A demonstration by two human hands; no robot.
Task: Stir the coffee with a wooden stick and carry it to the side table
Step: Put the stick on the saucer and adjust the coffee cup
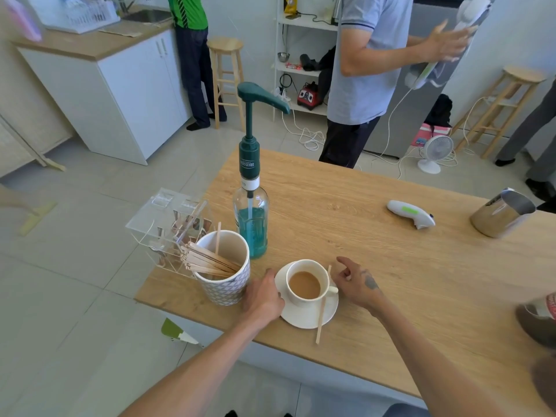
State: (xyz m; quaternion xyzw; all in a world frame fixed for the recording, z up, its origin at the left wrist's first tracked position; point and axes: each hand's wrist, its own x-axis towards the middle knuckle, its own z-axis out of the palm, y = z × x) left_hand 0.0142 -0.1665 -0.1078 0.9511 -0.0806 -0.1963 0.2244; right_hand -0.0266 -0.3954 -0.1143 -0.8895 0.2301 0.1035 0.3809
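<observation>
A white cup of milky coffee [304, 284] stands on a white saucer [301, 319] near the front edge of the wooden table [376, 251]. A wooden stick [322, 308] lies across the saucer's right side, behind the cup handle, its lower end over the table. My left hand [264, 299] rests against the saucer's left rim, fingers curled at its edge. My right hand [356, 282] hovers just right of the cup handle with fingers apart, holding nothing. A patterned paper cup [224, 275] with several wooden sticks stands left of the saucer.
A syrup bottle with a green pump [251, 224] stands behind the cup. A clear acrylic holder [168, 227] sits at the table's left corner. A steel milk jug [501, 213] and white handheld frother [410, 213] lie far right. Two people stand beyond the table, with stools nearby.
</observation>
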